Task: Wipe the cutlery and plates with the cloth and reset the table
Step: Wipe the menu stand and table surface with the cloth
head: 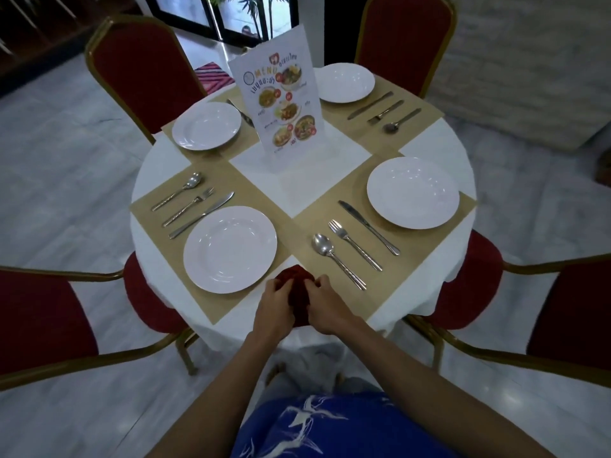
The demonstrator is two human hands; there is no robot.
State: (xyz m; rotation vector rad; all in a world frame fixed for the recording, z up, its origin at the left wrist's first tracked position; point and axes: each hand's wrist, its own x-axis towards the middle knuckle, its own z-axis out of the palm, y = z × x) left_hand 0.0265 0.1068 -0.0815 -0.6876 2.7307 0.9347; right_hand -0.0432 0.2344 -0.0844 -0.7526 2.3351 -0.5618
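The dark red cloth (295,276) is gripped at the near bench (426,292) edge by the curled fingers (318,281) of the left hand (276,305) and right hand (325,304), and the spoon (334,256), its handle angled to the near right, is found just beyond the right hand.

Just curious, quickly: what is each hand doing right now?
Left hand: closed, holding the cloth.
Right hand: closed, holding the same cloth.

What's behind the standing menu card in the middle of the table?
A knife runs behind the left edge of the menu card, one end hidden. The far right plate has its left rim tucked behind too. Any fork or spoon beside that knife is covered.
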